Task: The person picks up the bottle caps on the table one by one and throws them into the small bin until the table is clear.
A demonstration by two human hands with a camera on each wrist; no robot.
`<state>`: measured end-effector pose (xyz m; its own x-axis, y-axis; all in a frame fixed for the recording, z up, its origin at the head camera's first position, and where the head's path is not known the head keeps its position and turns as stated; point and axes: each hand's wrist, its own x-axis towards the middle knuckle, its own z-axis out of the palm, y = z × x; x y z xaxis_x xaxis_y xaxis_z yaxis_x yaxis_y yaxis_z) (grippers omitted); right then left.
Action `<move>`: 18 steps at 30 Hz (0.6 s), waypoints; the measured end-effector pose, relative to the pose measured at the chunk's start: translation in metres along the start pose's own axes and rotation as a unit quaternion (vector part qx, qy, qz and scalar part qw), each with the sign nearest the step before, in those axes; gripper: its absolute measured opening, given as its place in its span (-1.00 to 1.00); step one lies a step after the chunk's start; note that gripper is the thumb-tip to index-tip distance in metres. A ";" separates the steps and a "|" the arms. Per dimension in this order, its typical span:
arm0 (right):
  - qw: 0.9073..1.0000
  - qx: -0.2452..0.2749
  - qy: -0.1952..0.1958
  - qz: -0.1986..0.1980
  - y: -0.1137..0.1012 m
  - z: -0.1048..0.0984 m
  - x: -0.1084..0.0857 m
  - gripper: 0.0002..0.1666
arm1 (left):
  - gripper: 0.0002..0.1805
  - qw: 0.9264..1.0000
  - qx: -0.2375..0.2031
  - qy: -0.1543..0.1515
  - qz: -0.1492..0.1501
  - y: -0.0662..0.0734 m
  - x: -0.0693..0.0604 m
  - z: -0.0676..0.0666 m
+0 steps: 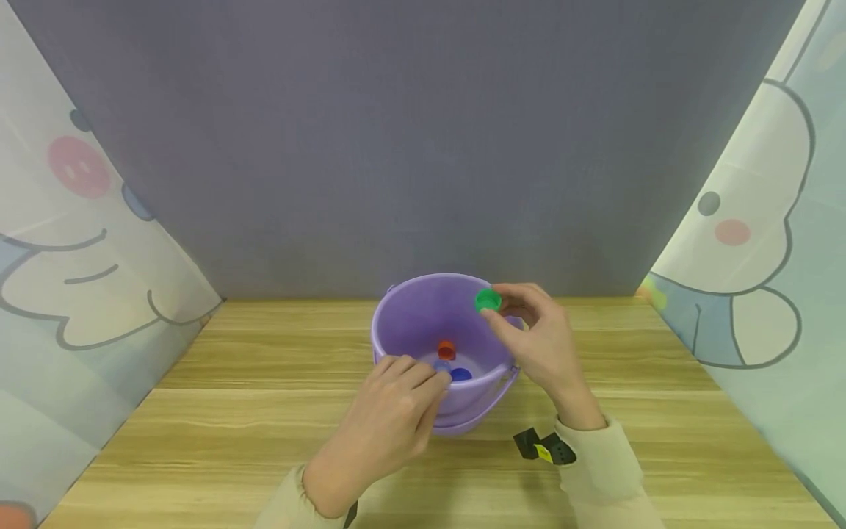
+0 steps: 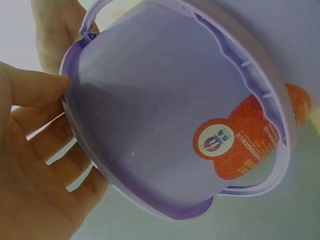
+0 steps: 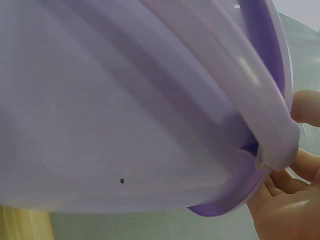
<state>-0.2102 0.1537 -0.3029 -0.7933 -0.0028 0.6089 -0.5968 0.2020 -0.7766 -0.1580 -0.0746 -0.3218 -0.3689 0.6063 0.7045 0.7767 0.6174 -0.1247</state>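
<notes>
A purple bucket [image 1: 416, 312] stands on the wooden table, its mouth facing up. My left hand [image 1: 386, 419] grips the near rim; in the left wrist view its thumb [image 2: 42, 87] lies on the outside, with the other fingers beyond the rim. Between the thumb and fingers of my right hand [image 1: 548, 345] is a pinched green bottle cap [image 1: 488, 300], held above the bucket's right rim. On the bucket floor lie a red cap [image 1: 446, 350], a dark blue cap [image 1: 460, 375] and a paler blue piece [image 1: 441, 364], partly hidden by the near rim and left hand.
The bucket's handle [image 2: 277, 107] hangs down its near side, over an orange-red label [image 2: 232, 152]. Wood-grain tabletop [image 1: 277, 382] surrounds the bucket. A grey panel [image 1: 423, 147] rises behind, with cartoon-printed sheets at both sides. A black strap piece [image 1: 545, 447] sits by the right wrist.
</notes>
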 end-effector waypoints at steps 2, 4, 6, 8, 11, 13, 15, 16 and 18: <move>1.000 0.000 0.002 -0.001 0.000 0.000 0.000 -0.62 | -0.90 1.000 -0.002 -0.002 -0.002 0.001 0.000 0.000; 1.000 0.000 0.004 -0.002 -0.001 0.000 0.000 -0.62 | -0.93 1.000 -0.002 -0.006 -0.004 0.001 0.001 0.000; 1.000 -0.001 0.005 -0.003 -0.001 -0.001 0.000 -0.62 | -0.94 1.000 -0.004 -0.009 -0.006 0.002 0.001 0.000; 1.000 0.000 0.006 -0.005 -0.001 -0.001 0.000 -0.62 | -0.95 1.000 -0.006 -0.013 -0.008 0.002 0.002 0.000; 1.000 0.005 0.010 -0.008 -0.002 -0.001 0.000 -0.62 | -0.95 1.000 -0.006 -0.013 -0.008 0.002 0.002 0.000; 1.000 0.007 0.015 -0.010 -0.002 -0.001 0.000 -0.63 | -0.95 1.000 -0.008 -0.013 -0.008 0.002 0.002 0.001; 1.000 0.008 0.021 -0.012 -0.002 -0.001 0.000 -0.63 | -0.96 1.000 -0.006 -0.009 -0.006 0.002 0.002 0.001; 1.000 0.007 0.023 -0.013 -0.002 -0.001 0.000 -0.64 | -0.96 1.000 -0.006 -0.008 -0.005 0.002 0.002 0.001; 1.000 0.006 0.026 -0.014 -0.002 -0.001 0.000 -0.64 | -0.95 1.000 -0.003 -0.003 -0.002 0.001 0.001 0.001</move>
<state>-0.2089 0.1539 -0.3011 -0.7696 0.0428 0.6371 -0.6196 0.1908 -0.7614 -0.1581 -0.0723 -0.3219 -0.3752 0.6064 0.7010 0.7780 0.6172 -0.1174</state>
